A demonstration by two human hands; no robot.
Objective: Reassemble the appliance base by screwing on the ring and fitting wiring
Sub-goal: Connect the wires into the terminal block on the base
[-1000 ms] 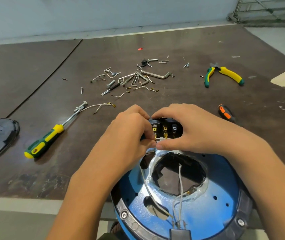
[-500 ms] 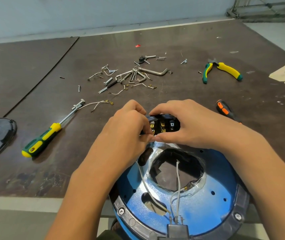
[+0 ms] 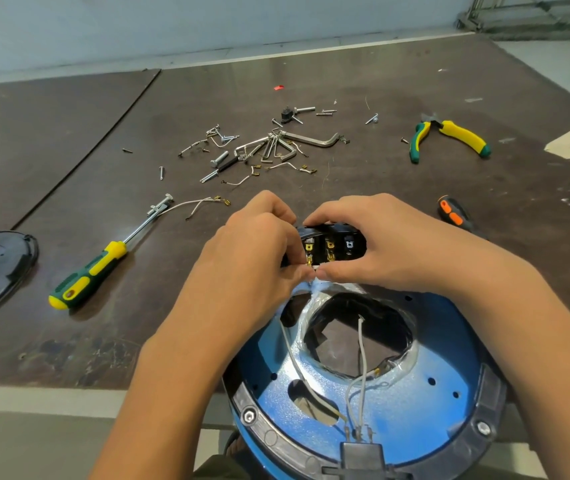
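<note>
Black switch (image 3: 340,247) gripped by left hand (image 3: 248,258), right hand (image 3: 394,244).

Nothing here can be read. The black switch block (image 3: 337,247), gripped between the left hand (image 3: 252,251) and the right hand (image 3: 387,244), shows no legible marking. Any print on the screwdriver (image 3: 93,271) or the pliers (image 3: 449,136) is too small to make out.
</note>
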